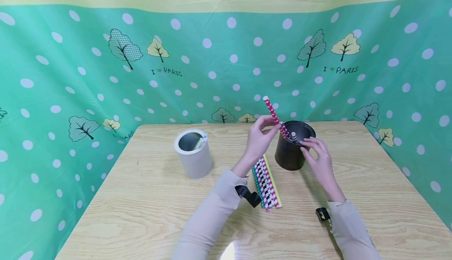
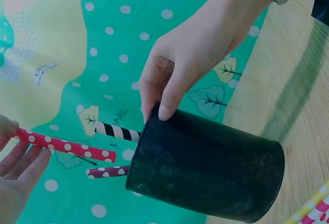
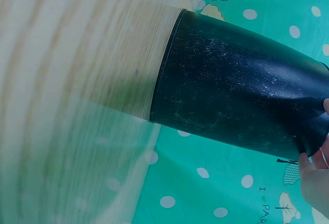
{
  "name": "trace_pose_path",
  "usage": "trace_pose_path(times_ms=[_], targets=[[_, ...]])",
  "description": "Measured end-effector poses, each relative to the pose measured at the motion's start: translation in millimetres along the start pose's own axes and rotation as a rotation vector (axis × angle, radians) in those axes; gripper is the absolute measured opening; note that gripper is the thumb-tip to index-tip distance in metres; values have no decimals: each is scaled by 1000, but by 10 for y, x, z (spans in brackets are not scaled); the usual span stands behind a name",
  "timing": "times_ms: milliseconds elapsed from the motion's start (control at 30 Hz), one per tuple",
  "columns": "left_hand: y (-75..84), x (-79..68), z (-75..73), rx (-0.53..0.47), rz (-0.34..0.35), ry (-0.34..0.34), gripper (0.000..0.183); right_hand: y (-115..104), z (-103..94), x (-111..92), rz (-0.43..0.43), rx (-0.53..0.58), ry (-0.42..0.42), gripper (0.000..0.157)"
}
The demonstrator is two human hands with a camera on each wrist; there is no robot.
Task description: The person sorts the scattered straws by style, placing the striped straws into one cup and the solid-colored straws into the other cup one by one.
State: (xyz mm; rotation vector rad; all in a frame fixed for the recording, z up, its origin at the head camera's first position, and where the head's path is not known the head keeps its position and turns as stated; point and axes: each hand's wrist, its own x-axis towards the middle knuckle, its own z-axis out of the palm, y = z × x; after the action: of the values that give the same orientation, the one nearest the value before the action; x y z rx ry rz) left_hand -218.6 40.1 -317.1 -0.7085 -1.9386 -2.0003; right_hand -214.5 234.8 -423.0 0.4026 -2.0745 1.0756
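A red straw with white dots (image 1: 270,107) is pinched between the fingers and thumb of my left hand (image 1: 260,137), tilted at the near-left rim of a black cylindrical container (image 1: 291,156). In the left wrist view the straw's lower end is apart from the rim. My right hand (image 1: 319,161) grips the container's rim at the right, thumb outside. A black-and-white striped straw (image 2: 117,131) and a dark purple dotted straw (image 2: 107,172) stick out of the container. Below my left hand, several patterned straws (image 1: 265,183) lie side by side on the table.
A white cylindrical container (image 1: 195,162) stands on the left, with a pale plastic piece (image 1: 200,142) at its opening. The wooden table (image 1: 141,197) ends at a green dotted curtain (image 1: 197,68) behind.
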Motion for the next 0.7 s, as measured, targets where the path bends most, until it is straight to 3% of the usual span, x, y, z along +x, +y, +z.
trace_pose_path(times_ms=[467, 700], targets=[[-101, 70, 93, -41, -70, 0, 20, 2, -2, -4, -3, -2, -1, 18], [-171, 83, 126, -24, -68, -17, 19, -8, -3, 3, 6, -1, -6, 18]])
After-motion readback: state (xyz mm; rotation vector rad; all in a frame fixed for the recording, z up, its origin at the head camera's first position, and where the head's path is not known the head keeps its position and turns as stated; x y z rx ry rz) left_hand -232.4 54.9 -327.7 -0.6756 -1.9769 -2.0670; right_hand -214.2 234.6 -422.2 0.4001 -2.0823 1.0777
